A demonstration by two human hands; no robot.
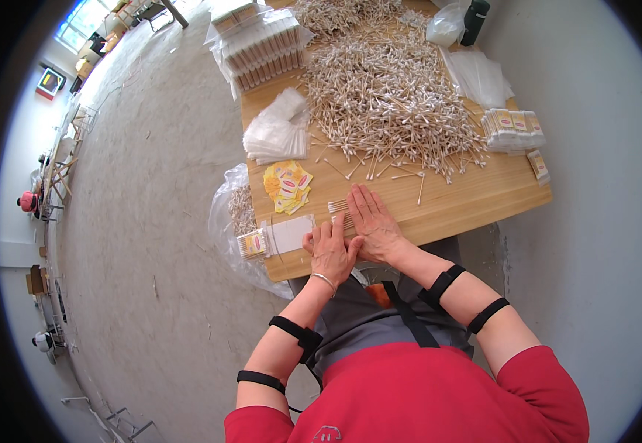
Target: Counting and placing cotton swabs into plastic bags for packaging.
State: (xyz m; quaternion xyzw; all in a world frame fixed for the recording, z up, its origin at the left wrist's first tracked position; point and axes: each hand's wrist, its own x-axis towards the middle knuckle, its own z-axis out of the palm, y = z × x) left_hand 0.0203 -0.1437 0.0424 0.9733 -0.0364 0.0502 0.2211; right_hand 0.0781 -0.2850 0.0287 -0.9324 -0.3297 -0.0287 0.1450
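A small row of cotton swabs (338, 206) lies on the wooden table near its front edge, partly covered by my hands. My right hand (377, 227) rests flat over the row's right side, fingers stretched out and pointing away from me. Against its left side, my left hand (330, 253) presses its extended fingers down at the swabs' near end; the thumbs lie close together. Just left of my left hand is a flat white sheet (291, 233). Beyond that sheet, at the table's left corner, sits a filled swab packet (252, 244) with a yellow label.
A large heap of loose cotton swabs (387, 96) covers the table's far middle. Yellow label cards (287, 184), clear bags (280, 125) and stacked packs (262, 48) line the left side. More packets (513, 127) and a dark bottle (474, 21) stand on the right, near the wall.
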